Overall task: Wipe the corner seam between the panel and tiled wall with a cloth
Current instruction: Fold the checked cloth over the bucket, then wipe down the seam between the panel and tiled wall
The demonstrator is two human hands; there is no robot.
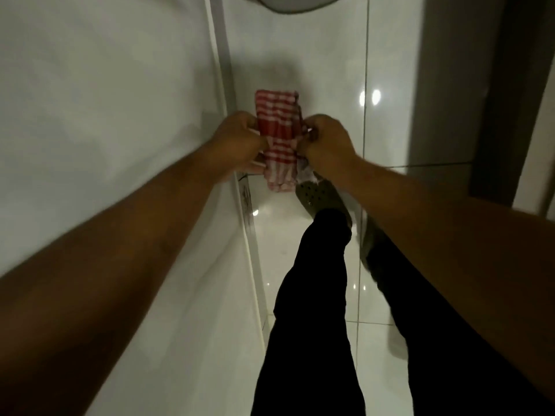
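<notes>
- Panel fills the left of the view, pale and smooth, with nothing resting against it.
- Seam runs along the panel's right edge as a narrow grey strip, from the top of the frame down past the hands; lower down it shows some dark marks near the floor, though blur makes it hard to tell whether they are dirt.
- Left hand is curled shut on the left edge of the cloth, fingers bunching the fabric, and it sits just beside the seam without the cloth visibly touching it.
- Cloth is red-and-white checked, folded into a long narrow pad, held up between both hands in front of the tiled wall.
- Right hand pinches the cloth's right edge, fingers tucked in tight around the folds.
- Tiled wall is glossy and bright with light spots, right of the seam; a shoe and dark trouser legs show below on the floor.
- As a judgement: the cloth looks to be in the folding or readying stage, so the wiping itself seems not yet under way here. What is left is to press the pad into the seam and run it along its length, including the marked lower stretch.
</notes>
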